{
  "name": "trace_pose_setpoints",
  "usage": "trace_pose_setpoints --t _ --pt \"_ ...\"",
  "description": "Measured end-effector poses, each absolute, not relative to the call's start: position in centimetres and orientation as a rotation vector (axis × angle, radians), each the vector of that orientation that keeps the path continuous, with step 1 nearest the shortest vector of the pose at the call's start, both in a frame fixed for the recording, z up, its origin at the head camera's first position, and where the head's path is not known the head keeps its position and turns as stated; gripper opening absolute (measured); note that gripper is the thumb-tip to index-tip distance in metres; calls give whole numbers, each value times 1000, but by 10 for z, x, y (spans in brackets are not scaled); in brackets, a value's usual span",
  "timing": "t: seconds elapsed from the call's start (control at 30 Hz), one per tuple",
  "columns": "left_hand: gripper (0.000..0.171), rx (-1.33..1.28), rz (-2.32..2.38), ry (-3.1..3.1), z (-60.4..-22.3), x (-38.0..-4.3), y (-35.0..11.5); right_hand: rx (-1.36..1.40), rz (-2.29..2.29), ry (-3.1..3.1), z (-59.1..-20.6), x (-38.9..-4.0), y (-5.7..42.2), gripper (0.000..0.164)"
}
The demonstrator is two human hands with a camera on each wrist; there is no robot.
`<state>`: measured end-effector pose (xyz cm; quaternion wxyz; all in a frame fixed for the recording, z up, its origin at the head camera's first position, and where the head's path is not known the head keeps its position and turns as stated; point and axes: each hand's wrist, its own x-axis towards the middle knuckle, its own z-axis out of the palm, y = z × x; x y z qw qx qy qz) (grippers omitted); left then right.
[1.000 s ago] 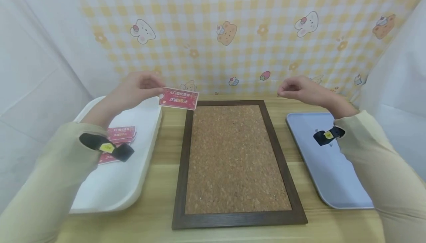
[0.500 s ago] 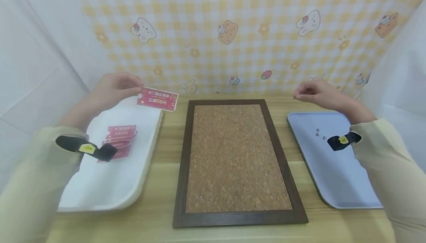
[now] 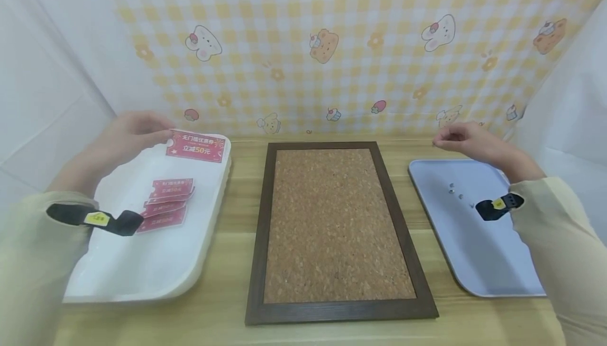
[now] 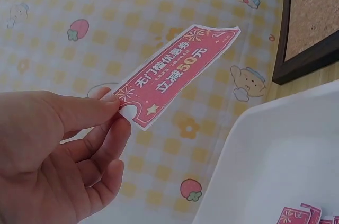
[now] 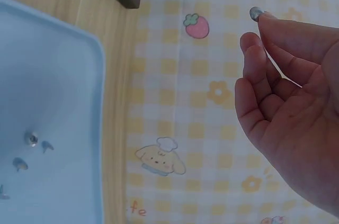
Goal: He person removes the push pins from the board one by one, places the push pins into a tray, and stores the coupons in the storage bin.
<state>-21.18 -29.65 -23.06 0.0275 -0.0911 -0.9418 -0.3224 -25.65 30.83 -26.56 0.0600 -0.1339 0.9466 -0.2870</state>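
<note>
Between thumb and fingers, my left hand (image 3: 125,136) pinches one end of a red paper coupon (image 3: 196,147) above the far part of the white tray (image 3: 142,277). The left wrist view shows the coupon (image 4: 183,75) slightly bent, its printed face visible. Several more coupons (image 3: 163,204) lie overlapping in that tray. My right hand (image 3: 467,141) is raised over the far edge of the blue tray (image 3: 483,251). Its fingertips pinch a small metal thumbtack (image 5: 256,14), clearest in the right wrist view. Several loose thumbtacks (image 5: 32,139) lie in the blue tray.
A cork board (image 3: 339,225) with a dark wooden frame lies flat between the two trays on the wood-look table (image 3: 227,262). Behind it hangs a yellow checked cloth (image 3: 351,82) with cartoon prints. White curtains (image 3: 47,82) close off both sides.
My left hand has moved left with the coupon, from the board's far left corner to over the white tray. My right hand has shifted right and slightly down, still pinching the thumbtack.
</note>
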Motion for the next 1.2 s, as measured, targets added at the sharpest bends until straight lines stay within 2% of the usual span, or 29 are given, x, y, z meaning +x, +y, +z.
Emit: trace_pose_setpoints --t 0.33,0.6,0.7,1.2 --pt "51 -85 -1029 -2973 -245 -211 -329 -311 -865 2833 -279 -257 331 40" --pt "66 15 -1115 -3075 -257 -209 -346 -284 -893 2827 -290 -257 348 35" --pt "71 44 -1133 -3088 -264 -210 -355 -255 -902 2824 -294 -256 353 38" --pt "75 99 -1224 -3114 -300 -211 -382 -228 -994 2783 -325 -253 383 38"
